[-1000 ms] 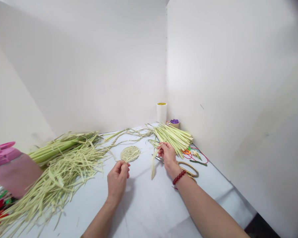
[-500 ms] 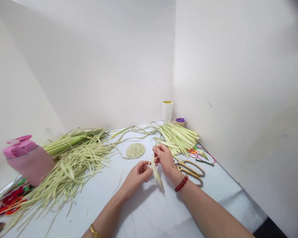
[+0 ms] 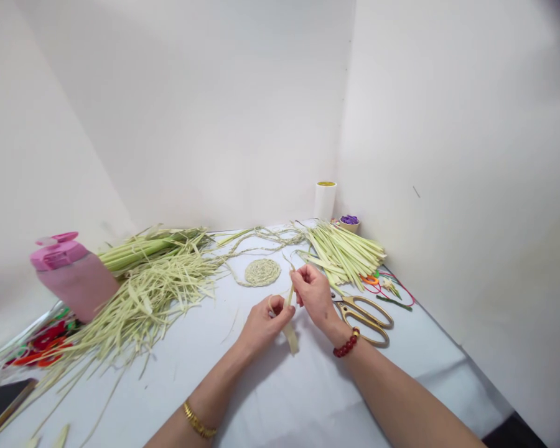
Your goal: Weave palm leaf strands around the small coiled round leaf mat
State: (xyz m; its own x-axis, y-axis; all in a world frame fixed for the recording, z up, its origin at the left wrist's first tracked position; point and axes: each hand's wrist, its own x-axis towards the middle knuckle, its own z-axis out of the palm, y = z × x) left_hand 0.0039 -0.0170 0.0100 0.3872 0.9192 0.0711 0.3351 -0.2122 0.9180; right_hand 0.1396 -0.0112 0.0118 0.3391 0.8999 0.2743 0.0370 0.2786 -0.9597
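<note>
Both my hands meet over the white table (image 3: 308, 398) and pinch one pale green leaf strip (image 3: 290, 333). My left hand (image 3: 264, 323) is closed on the strip's middle, and its lower end hangs down toward the table. Just above and to the right, my right hand (image 3: 313, 294) is closed on the strip's upper end. A small round coiled mat (image 3: 262, 272) of braided leaf lies on the table just beyond my hands.
A big heap of loose leaf strips (image 3: 140, 298) fills the left. A neat bundle of cut strips (image 3: 345, 252) lies at the back right. Gold scissors (image 3: 366, 314) rest by my right wrist. A pink bottle (image 3: 72, 277), a white cup (image 3: 325, 200) and a bowl of purple bits (image 3: 350, 222) stand around.
My left hand left the coiled mat and came right to join my right hand on the strip. My right hand drew the strip away from the cut bundle toward me.
</note>
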